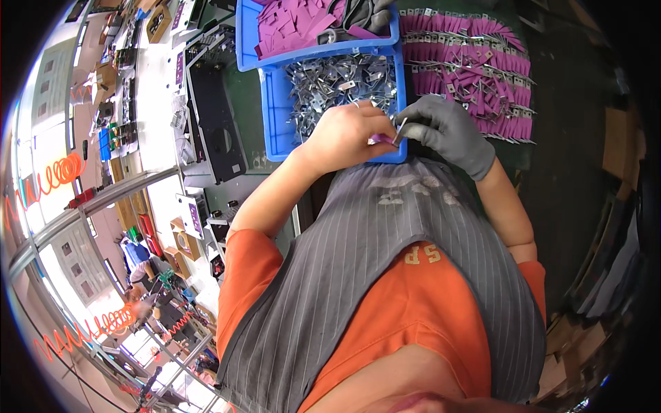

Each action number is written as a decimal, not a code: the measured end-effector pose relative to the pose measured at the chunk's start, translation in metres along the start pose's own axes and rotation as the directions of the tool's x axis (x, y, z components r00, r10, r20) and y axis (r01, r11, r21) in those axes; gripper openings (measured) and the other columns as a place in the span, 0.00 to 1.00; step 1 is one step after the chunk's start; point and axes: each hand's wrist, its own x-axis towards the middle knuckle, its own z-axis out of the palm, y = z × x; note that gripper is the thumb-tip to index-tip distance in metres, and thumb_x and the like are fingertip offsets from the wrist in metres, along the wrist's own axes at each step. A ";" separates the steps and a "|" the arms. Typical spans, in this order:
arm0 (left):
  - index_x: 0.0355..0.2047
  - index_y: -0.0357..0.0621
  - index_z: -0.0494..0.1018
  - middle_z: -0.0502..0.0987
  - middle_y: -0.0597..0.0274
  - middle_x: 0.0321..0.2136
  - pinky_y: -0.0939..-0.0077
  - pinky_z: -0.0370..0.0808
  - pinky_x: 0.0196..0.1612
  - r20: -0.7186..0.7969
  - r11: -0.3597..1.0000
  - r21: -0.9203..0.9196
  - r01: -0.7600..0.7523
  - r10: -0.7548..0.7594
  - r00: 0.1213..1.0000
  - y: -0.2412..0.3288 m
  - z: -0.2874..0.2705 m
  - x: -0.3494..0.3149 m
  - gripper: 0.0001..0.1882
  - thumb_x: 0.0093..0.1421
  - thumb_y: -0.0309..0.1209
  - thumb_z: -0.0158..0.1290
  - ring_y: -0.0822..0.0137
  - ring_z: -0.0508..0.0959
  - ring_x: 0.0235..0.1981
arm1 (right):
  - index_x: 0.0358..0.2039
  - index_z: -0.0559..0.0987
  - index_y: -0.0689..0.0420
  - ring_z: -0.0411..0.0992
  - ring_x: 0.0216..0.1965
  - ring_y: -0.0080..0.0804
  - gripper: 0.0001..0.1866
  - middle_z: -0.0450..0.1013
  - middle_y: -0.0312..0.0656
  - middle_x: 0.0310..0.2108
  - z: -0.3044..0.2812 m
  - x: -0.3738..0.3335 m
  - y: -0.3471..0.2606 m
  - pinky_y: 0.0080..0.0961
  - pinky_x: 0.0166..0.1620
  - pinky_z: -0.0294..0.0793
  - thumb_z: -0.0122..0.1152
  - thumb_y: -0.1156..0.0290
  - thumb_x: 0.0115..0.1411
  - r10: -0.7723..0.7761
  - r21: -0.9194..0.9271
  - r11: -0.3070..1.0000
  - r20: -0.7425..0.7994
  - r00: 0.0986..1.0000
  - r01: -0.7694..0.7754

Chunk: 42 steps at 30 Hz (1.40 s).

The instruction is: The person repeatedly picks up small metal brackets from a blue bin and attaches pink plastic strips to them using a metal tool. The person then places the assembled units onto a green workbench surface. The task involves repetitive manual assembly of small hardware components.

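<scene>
In front of my body, both hands meet over the near right corner of a blue bin full of small bent metal tabs. My bare left hand is closed, pinching a small purple sleeve. Opposite it, my right hand, in a grey glove, holds a thin metal tab between thumb and fingers. The tab's lower end is close to the purple sleeve; whether it is inside cannot be made out. The fingertips partly hide both pieces.
Behind stands another blue bin with loose purple sleeves and a grey glove. Sleeved metal tabs lie in several rows at the right. Leftward are a black metal case and, farther off, a person.
</scene>
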 end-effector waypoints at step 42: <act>0.44 0.36 0.73 0.78 0.66 0.28 0.88 0.70 0.25 0.199 0.075 -0.952 0.298 -0.587 0.784 -0.040 0.029 -0.005 0.15 0.62 0.34 0.53 0.80 0.73 0.24 | 0.42 0.78 0.50 0.73 0.38 0.38 0.17 0.73 0.40 0.39 0.023 -0.007 0.001 0.32 0.41 0.75 0.64 0.68 0.49 -0.351 -0.404 0.853 0.020 0.936 0.329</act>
